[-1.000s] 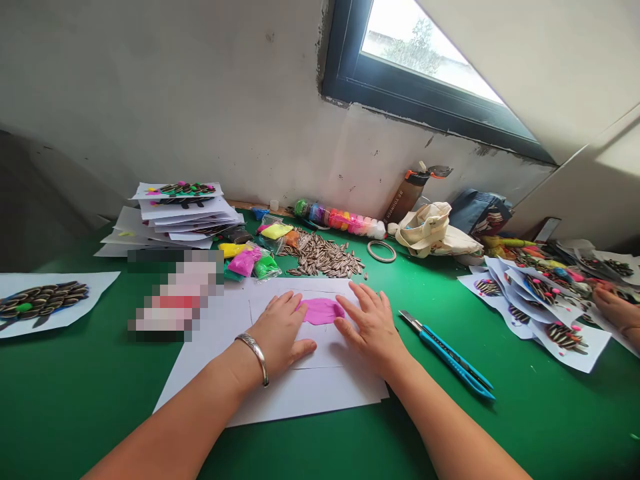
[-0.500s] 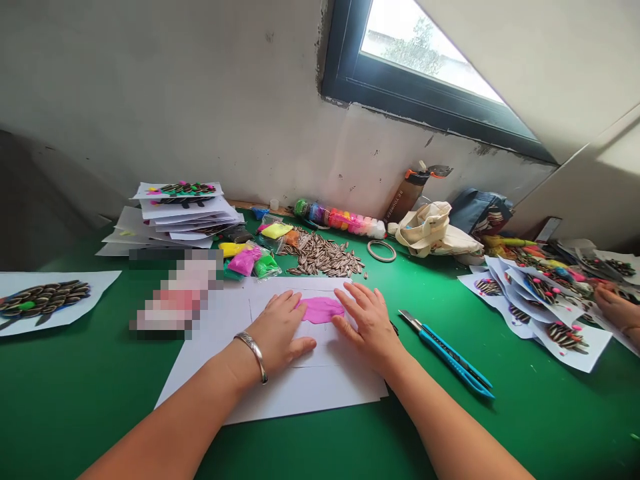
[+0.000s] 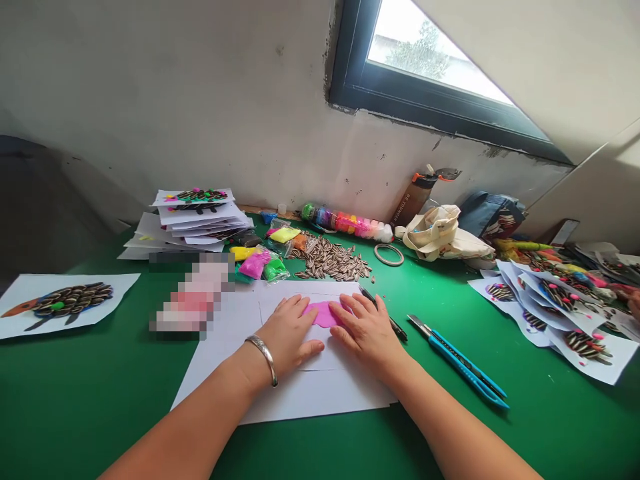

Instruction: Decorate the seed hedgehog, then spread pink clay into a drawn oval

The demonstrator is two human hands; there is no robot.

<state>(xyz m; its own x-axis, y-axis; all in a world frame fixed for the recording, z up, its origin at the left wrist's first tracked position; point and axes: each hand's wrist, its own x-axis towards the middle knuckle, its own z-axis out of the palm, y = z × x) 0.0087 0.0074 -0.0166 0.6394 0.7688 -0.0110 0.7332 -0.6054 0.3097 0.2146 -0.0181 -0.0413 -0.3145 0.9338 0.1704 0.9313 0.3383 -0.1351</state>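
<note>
1. Modelling clay (image 3: 325,317): plain magenta-pink.
2. Paper (image 3: 320,400): white, thin dark lines.
3. Tabletop (image 3: 450,420): solid green.
4. Sunflower seeds (image 3: 334,259), 12 o'clock from the clay: brown-and-pale stripes.
5. Utility knife (image 3: 465,365), 4 o'clock: turquoise and black.
6. Tote bag (image 3: 440,233), 2 o'clock: cream.

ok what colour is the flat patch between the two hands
The flat patch is bright pinkish purple, seen best in the head view.
</note>
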